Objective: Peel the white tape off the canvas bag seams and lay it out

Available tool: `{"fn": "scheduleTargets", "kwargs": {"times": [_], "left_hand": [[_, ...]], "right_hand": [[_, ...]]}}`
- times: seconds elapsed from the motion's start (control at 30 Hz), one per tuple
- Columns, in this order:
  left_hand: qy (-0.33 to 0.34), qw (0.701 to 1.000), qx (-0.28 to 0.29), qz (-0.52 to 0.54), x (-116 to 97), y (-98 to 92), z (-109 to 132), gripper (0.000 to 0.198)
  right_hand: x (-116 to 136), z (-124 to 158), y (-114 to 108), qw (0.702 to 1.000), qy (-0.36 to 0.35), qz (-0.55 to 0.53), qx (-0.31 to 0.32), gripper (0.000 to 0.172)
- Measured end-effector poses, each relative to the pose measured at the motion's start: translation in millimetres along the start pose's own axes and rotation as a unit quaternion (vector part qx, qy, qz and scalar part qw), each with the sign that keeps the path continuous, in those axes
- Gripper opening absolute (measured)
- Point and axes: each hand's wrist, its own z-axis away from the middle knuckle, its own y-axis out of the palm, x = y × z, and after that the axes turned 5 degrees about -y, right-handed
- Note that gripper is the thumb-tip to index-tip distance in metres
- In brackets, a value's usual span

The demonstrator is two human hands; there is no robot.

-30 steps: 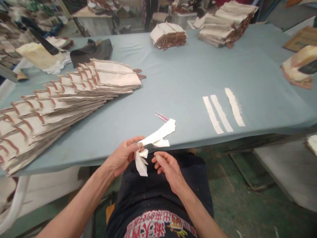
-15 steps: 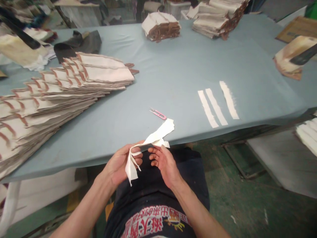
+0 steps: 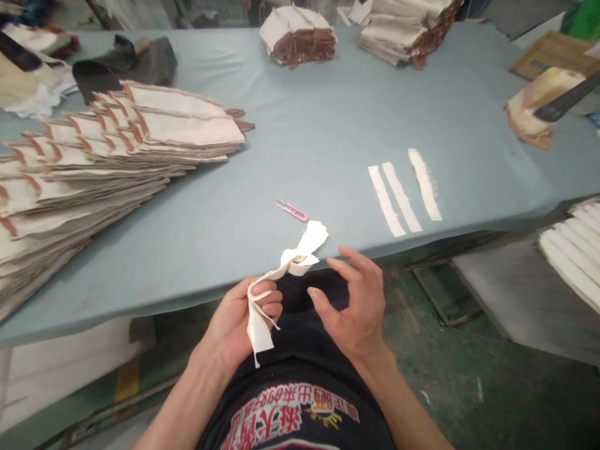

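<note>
White fabric strips (image 3: pixel 274 275) are gripped in my left hand (image 3: pixel 239 319), whose fingers are curled round them at the table's front edge. One end of the strips hangs below the hand; the other reaches up onto the tabletop, with a loop or twist partway along. To their right, my right hand (image 3: pixel 354 300) is apart from the fabric, thumb and fingers spread, holding nothing. Just beyond the strips lies a pair of pink-handled thread snips (image 3: pixel 293 210). Three flat white strips (image 3: pixel 394 199) rest on the cloth further right, one with a frayed edge.
A blue-grey cloth covers the table (image 3: pixel 300 125). Fanned, layered cream fabric pieces with brown edges (image 3: pixel 117 144) fill the left side. Bundles (image 3: pixel 297 34) and a taller stack (image 3: pixel 403 31) stand at the back. A thread cone (image 3: pixel 546 103) is at the right, near a cardboard box (image 3: pixel 539 59).
My right hand has let go of the strips, moved right and opened. A loop now shows in the strips held by my left hand. The camera view has shifted slightly.
</note>
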Motion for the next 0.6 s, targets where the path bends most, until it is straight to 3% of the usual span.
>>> {"fn": "scheduleTargets", "kwargs": {"times": [0.07,0.2,0.47,0.6], "left_hand": [[0.001,1.0,-0.004,-0.01,-1,-0.8,-1,0.026],[0.008,1.0,-0.016,-0.021,-1,-0.6,-1,0.027],[0.009,0.998,0.0,-0.057,0,-4.9,-4,0.025],[0.014,0.994,0.006,-0.104,1,-7.2,-5,0.027]], "right_hand": [[3,-15,2,0.998,-0.031,0.018,0.044,0.023],[11,-22,20,0.995,-0.001,0.046,0.093,0.006],[19,-9,33,0.994,0.052,0.063,0.067,0.016],[18,-4,35,0.992,0.059,0.037,0.103,0.015]]}}
